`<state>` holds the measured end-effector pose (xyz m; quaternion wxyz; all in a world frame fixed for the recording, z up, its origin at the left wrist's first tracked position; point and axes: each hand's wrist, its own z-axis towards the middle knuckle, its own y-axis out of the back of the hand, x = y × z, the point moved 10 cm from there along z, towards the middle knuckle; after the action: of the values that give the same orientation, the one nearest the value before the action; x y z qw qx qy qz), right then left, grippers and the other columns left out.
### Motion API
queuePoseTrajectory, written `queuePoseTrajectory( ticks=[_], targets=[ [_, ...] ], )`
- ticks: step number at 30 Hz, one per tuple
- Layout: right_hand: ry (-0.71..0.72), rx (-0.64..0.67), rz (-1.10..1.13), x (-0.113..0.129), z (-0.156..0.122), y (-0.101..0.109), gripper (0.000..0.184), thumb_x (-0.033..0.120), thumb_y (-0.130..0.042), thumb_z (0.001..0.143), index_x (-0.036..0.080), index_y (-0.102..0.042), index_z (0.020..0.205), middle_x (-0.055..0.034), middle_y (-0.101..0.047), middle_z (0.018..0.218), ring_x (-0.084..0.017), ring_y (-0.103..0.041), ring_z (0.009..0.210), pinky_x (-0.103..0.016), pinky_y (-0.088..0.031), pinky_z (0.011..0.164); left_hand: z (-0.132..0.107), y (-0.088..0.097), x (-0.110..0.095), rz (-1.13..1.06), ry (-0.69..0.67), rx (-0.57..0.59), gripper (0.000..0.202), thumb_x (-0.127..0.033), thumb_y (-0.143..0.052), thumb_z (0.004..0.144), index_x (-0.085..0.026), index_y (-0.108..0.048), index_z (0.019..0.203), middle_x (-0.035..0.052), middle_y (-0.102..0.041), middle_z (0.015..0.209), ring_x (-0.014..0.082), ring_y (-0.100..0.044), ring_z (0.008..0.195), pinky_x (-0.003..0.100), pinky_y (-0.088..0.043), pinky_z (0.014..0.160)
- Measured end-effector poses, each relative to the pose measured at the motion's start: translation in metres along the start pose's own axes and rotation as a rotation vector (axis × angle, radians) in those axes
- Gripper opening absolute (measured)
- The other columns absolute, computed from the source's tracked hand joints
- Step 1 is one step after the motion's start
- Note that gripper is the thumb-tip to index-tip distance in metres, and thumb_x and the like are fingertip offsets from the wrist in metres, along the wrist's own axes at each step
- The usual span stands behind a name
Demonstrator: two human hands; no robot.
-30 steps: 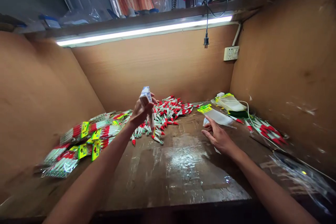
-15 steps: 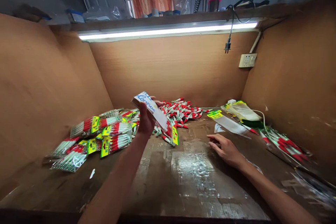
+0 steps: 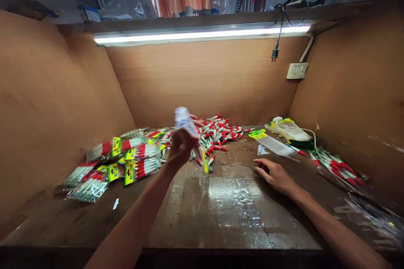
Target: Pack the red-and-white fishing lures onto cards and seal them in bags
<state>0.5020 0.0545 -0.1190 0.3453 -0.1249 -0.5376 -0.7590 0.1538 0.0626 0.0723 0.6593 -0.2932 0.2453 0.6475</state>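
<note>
My left hand [image 3: 183,145] is closed around a white block with blue lettering [image 3: 184,119], raised above the table and blurred by motion. From its lower end hangs a yellow-edged strip [image 3: 205,162], seen nearly edge-on. Beyond it spreads a loose heap of red and white fishing lures [image 3: 217,134] with green tinsel. My right hand [image 3: 274,176] is low over the brown table, holding nothing, thumb and fingers apart. Just past it is a flat clear bag with a yellow header [image 3: 271,143].
Bagged lures with yellow headers [image 3: 142,162] are piled at the left, near a small white scrap [image 3: 115,204]. More clear bags [image 3: 292,131] and loose lures [image 3: 341,168] lie at the right. Cardboard walls enclose the table; a plug [image 3: 274,53] dangles below the shelf.
My left hand has turned the white block more upright and edge-on, shifting slightly right. My right hand has barely moved. The whole view has shifted slightly.
</note>
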Motion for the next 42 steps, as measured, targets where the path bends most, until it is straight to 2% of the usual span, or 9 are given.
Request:
queuePoseTrajectory(
  ticks=[2,6,13,17,25,28,34,38,42],
  targets=[
    [0.022,0.024,-0.006,0.003,-0.001,-0.002,0.037,0.039,-0.052,0.095,0.019,-0.067,0.123,-0.0103,-0.073,0.105,-0.025,-0.068,0.088,-0.039,-0.054,0.082,-0.008,-0.022,0.009,-0.044,0.041,0.109,0.066,-0.076,-0.077,0.062,-0.024,-0.065,0.1,0.0102,-0.071,0.094,0.0334,-0.07,0.091,0.047,-0.055,0.079],
    [0.07,0.034,-0.012,0.012,-0.005,0.001,0.035,0.036,-0.051,0.096,0.02,-0.066,0.123,-0.0096,-0.073,0.105,-0.024,-0.068,0.089,-0.039,-0.053,0.083,-0.02,-0.048,0.017,-0.228,0.101,0.22,0.083,-0.095,-0.046,0.07,-0.022,-0.063,0.107,0.0119,-0.071,0.095,0.0352,-0.069,0.099,0.052,-0.053,0.089],
    [0.064,0.078,-0.018,0.009,-0.006,-0.001,0.034,0.037,-0.052,0.095,0.022,-0.067,0.122,-0.0086,-0.073,0.102,-0.025,-0.068,0.088,-0.039,-0.054,0.081,-0.019,-0.044,0.006,-0.376,0.116,0.262,0.093,-0.097,-0.053,0.062,-0.023,-0.06,0.119,0.0123,-0.072,0.104,0.039,-0.066,0.11,0.052,-0.053,0.09],
    [0.05,0.059,-0.019,0.003,-0.004,0.001,0.036,0.037,-0.053,0.094,0.022,-0.067,0.123,-0.0101,-0.072,0.105,-0.026,-0.067,0.09,-0.041,-0.053,0.083,-0.034,-0.062,0.034,-0.293,0.223,0.416,0.083,-0.082,-0.073,0.061,-0.025,-0.06,0.12,0.0118,-0.072,0.106,0.038,-0.067,0.108,0.05,-0.054,0.09],
    [-0.004,-0.005,0.036,0.006,0.0,0.006,0.036,0.04,-0.051,0.097,0.021,-0.066,0.123,-0.0095,-0.073,0.109,-0.025,-0.068,0.092,-0.04,-0.054,0.085,-0.053,-0.068,0.07,-0.634,0.397,0.43,0.086,-0.09,-0.038,0.08,-0.02,-0.061,0.125,0.0167,-0.069,0.115,0.0403,-0.064,0.114,0.055,-0.049,0.097],
    [0.017,-0.049,0.095,0.036,0.014,0.011,0.036,0.042,-0.053,0.097,0.022,-0.065,0.124,-0.0099,-0.071,0.115,-0.026,-0.068,0.099,-0.041,-0.054,0.091,-0.067,-0.072,0.088,-0.703,0.512,0.466,0.096,-0.093,-0.032,0.078,-0.019,-0.058,0.132,0.0188,-0.068,0.12,0.0375,-0.067,0.109,0.056,-0.048,0.099],
    [0.231,-0.044,0.342,0.148,0.08,0.006,0.051,0.044,-0.057,0.097,0.026,-0.051,0.144,-0.0105,-0.063,0.133,-0.026,-0.058,0.122,-0.045,-0.047,0.103,-0.1,-0.087,0.113,-0.857,0.668,0.569,0.095,-0.086,-0.056,0.076,-0.016,-0.055,0.139,0.0201,-0.066,0.129,0.0375,-0.064,0.117,0.055,-0.041,0.108],
    [0.218,0.329,0.63,0.19,0.119,-0.041,0.056,0.048,-0.069,0.088,0.023,-0.057,0.138,-0.0081,-0.071,0.105,-0.019,-0.066,0.082,-0.031,-0.056,0.069,-0.108,-0.087,0.113,-0.94,0.691,0.598,0.096,-0.087,-0.059,0.071,-0.013,-0.063,0.131,0.0204,-0.066,0.13,0.0382,-0.064,0.117,0.053,-0.04,0.109],
    [0.13,0.464,0.837,0.197,0.123,-0.058,0.051,0.043,-0.078,0.082,0.02,-0.062,0.125,0.0002,-0.067,0.08,-0.007,-0.048,0.047,-0.019,-0.039,0.042,-0.105,-0.081,0.106,-0.949,0.666,0.589,0.095,-0.089,-0.058,0.071,-0.012,-0.068,0.125,0.0189,-0.068,0.128,0.0364,-0.064,0.117,0.046,-0.042,0.107]
  ],
)
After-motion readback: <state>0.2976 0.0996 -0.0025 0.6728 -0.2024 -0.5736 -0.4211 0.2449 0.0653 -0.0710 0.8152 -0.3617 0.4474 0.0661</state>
